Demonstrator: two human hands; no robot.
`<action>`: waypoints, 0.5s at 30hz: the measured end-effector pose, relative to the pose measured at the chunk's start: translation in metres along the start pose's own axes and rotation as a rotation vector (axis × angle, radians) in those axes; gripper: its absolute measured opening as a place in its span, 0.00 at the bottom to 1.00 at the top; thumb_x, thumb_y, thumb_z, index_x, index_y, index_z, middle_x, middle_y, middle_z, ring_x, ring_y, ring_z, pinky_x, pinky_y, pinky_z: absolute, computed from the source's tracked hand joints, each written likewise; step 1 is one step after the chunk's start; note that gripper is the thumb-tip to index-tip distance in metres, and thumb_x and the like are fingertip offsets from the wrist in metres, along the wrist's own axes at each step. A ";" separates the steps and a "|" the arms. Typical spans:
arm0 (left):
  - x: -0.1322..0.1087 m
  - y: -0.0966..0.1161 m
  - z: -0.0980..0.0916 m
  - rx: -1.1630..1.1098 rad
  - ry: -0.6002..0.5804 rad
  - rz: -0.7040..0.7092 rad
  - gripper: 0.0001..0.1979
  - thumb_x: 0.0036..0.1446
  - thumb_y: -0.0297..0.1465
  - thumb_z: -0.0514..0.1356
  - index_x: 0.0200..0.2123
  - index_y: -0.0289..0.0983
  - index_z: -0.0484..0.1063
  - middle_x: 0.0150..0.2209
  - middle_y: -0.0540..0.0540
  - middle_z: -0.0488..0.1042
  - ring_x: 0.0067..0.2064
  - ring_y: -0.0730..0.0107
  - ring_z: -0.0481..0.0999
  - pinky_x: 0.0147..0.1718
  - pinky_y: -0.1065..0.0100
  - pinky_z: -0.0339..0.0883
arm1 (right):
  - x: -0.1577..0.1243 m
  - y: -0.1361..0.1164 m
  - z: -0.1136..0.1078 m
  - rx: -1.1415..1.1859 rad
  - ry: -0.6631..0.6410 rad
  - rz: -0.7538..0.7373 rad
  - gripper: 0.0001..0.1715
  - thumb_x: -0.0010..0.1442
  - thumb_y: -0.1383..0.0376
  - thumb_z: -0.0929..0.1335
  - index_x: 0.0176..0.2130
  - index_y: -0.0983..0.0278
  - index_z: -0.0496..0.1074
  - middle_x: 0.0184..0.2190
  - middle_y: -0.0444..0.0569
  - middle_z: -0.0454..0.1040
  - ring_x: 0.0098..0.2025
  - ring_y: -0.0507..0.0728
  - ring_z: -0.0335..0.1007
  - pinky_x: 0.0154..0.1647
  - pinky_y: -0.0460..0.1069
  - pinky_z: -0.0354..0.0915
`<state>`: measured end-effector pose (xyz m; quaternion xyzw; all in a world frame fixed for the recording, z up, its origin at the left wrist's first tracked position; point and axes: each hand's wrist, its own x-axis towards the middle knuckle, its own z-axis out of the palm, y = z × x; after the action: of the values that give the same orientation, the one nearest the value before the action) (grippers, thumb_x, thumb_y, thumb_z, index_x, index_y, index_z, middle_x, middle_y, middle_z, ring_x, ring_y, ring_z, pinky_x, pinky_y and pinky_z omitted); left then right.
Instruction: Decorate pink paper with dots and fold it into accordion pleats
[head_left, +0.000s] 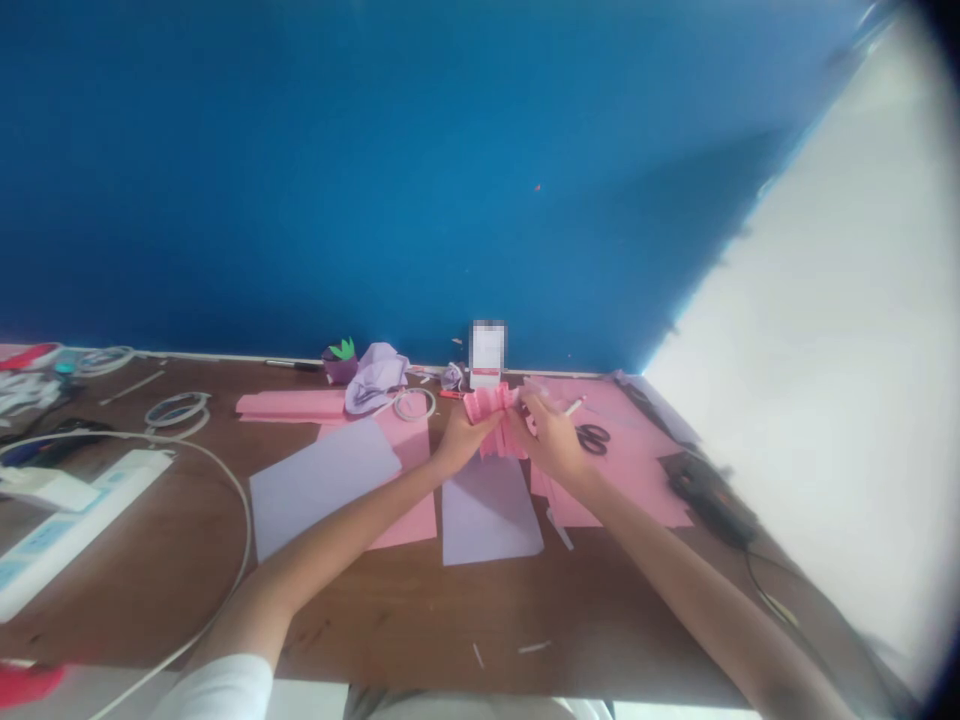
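Note:
Pink paper folded in narrow pleats (pixel 491 415) is held up over the middle of the table. My left hand (pixel 461 440) grips its left and lower side, thumb across the front. At its right edge my right hand (pixel 551 430) is closed, fingers bent against the pleats. A slim white pen (pixel 575 406) with a pinkish end sticks out behind that hand; its tip is hidden. Black-handled scissors (pixel 592 438) lie just right of it on pink paper sheets (pixel 637 470). Below the hands is a pale purple sheet (pixel 491 515).
Left lie another purple sheet (pixel 322 480), folded pink paper (pixel 292 405), crumpled purple paper (pixel 379 375) and a tape roll (pixel 415 404). A phone-like device (pixel 488 350) stands by the blue wall. A power strip (pixel 82 530) with a looping cable is far left; a dark corded tool (pixel 712 500) is right.

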<state>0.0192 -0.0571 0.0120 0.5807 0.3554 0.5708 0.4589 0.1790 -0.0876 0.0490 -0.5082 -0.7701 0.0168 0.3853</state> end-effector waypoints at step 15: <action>-0.003 0.011 -0.001 0.101 0.128 -0.030 0.13 0.48 0.37 0.66 0.35 0.35 0.75 0.33 0.45 0.78 0.36 0.63 0.77 0.35 0.67 0.69 | 0.003 0.003 0.000 0.216 -0.017 0.029 0.09 0.62 0.62 0.62 0.32 0.62 0.66 0.27 0.47 0.69 0.27 0.54 0.64 0.28 0.48 0.59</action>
<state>0.0169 -0.0628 0.0210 0.5601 0.4213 0.5809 0.4139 0.1809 -0.0837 0.0492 -0.4748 -0.7595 0.1095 0.4310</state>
